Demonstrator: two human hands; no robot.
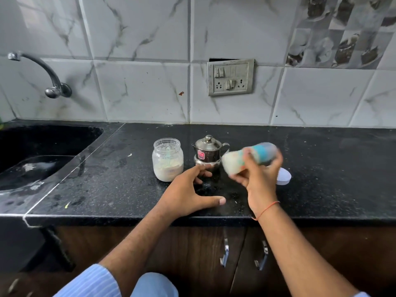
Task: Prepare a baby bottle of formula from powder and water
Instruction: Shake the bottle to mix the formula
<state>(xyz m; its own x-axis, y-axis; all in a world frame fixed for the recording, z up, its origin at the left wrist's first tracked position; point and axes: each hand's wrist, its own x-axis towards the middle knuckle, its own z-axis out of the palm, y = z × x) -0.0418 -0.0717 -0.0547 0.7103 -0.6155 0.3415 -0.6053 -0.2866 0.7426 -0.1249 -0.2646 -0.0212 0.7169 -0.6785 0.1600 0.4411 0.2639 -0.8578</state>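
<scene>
- Baby bottle [249,158]: in the right hand [258,179], held above the counter [321,168], tipped nearly on its side, base toward the left, teal collar and capped end toward the right. Heavily motion-blurred.
- Right hand: fingers curled round the bottle's middle, thumb side up. Red thread on the wrist.
- Left hand [190,194]: holds nothing, rests on the counter with fingers spread, fingertips just in front of the steel pot [209,152]. Whether they touch it, cannot tell.
- Step in hand, my read: shaking to mix. Blur plus sideways tilt plus milky white fill in the bottle's lower part all fit that. Powder and water look already in.
- Next move likely needs: stop, hold upright, check for lumps. Grip must stay firm, and the collar must be tight or it leaks.
- Containers:
  - Glass jar [167,159], lid off, left of the pot: white powder in roughly the bottom third, a pale green scoop standing inside.
  - Steel pot: lid on, red sticker on front, spout to the left, handle to the right. Contents hidden, presumably water.
  - White lid [284,176] lying on the counter behind the right hand, probably the jar's.
- Sink [32,159] far left, tap [45,71] above it, well apart from the work.
</scene>
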